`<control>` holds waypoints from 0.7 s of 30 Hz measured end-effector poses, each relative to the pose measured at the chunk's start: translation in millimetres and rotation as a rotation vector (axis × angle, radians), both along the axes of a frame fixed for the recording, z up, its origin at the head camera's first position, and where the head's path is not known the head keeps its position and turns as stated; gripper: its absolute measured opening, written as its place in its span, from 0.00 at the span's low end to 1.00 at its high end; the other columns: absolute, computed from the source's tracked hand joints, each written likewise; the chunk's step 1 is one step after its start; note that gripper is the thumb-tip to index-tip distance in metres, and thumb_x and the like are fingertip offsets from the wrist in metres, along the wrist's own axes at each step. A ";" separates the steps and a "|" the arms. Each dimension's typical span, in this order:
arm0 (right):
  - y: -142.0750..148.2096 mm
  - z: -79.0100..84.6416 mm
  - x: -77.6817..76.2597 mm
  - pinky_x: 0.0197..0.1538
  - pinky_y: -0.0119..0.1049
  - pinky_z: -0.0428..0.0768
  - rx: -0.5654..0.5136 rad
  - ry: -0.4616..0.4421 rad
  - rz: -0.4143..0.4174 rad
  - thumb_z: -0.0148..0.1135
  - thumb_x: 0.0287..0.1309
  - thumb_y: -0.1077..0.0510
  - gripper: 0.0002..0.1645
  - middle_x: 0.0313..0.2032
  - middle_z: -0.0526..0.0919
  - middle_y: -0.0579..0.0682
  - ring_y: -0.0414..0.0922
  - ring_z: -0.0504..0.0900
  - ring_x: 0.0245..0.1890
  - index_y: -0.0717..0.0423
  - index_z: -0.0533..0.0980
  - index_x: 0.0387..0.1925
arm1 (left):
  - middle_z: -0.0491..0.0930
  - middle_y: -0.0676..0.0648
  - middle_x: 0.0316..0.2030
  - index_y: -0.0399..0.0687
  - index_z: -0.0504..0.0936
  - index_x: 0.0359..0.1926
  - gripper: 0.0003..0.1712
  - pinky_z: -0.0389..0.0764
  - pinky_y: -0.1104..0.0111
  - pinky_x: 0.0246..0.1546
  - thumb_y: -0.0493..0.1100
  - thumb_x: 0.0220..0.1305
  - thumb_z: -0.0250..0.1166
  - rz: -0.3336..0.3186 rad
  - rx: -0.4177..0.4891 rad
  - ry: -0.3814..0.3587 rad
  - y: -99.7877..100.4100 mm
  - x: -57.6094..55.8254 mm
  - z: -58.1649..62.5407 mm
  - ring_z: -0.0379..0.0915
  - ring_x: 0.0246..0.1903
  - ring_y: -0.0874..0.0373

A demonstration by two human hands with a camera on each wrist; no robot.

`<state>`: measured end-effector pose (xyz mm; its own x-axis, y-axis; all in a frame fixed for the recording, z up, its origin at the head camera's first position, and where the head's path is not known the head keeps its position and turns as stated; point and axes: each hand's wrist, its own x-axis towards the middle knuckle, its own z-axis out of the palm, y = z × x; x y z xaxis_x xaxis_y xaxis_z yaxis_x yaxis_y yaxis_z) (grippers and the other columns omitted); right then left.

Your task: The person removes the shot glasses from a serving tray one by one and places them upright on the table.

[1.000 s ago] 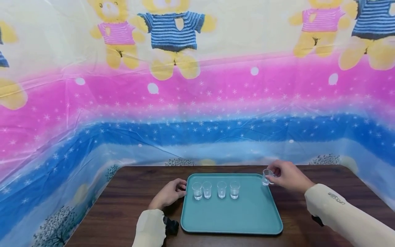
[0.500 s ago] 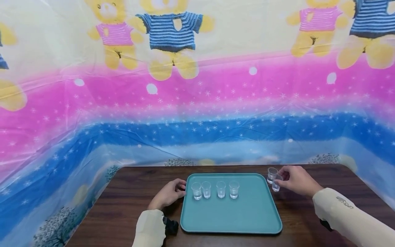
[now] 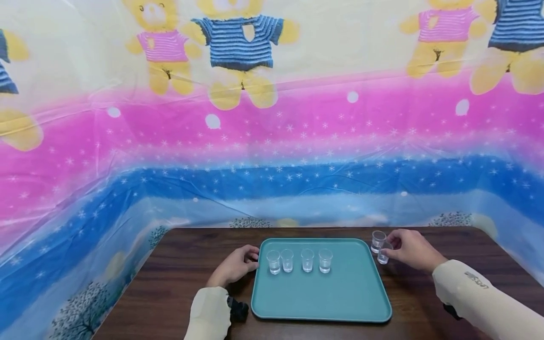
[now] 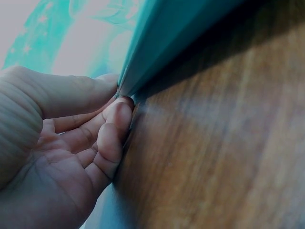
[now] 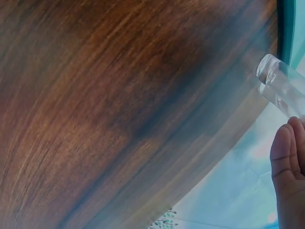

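Shot glass (image 3: pixel 383 258) in the right hand (image 3: pixel 413 249), and it's a neat pinch: thumb on the near side, fingers bent behind, the little clear cup held roughly upright just beyond the right rim of the teal tray (image 3: pixel 323 300). Whether its base touches the dark wooden table (image 3: pixel 161 293) is hard to call! Tight behind it stands a second glass (image 3: pixel 377 239), so close that the two overlap in the head view.

Over on the other flank, the left hand (image 3: pixel 234 267) has the tray by its left edge, thumb tip against the rim, fingers curled in below. And what a line-up on the tray: four clear glasses (image 3: pixel 307 262) upright in a row towards the far side, the left pair close together, the other two more spaced. Teddy bears (image 3: pixel 241 45) in striped tops look on from the printed cloth (image 3: pixel 272 184) behind.
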<state>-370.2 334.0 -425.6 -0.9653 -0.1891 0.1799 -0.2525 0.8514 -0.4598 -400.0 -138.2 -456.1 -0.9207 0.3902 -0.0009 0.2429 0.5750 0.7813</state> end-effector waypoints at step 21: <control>-47.4 10.2 -1.5 0.36 0.40 0.76 -0.024 0.106 0.171 0.69 0.54 0.52 0.21 0.38 0.79 0.46 0.45 0.77 0.36 0.58 0.79 0.47 | 0.74 0.44 0.45 0.37 0.71 0.58 0.21 0.72 0.58 0.42 0.35 0.65 0.60 0.006 0.010 -0.023 -0.4 -2.3 -1.0 0.70 0.41 0.53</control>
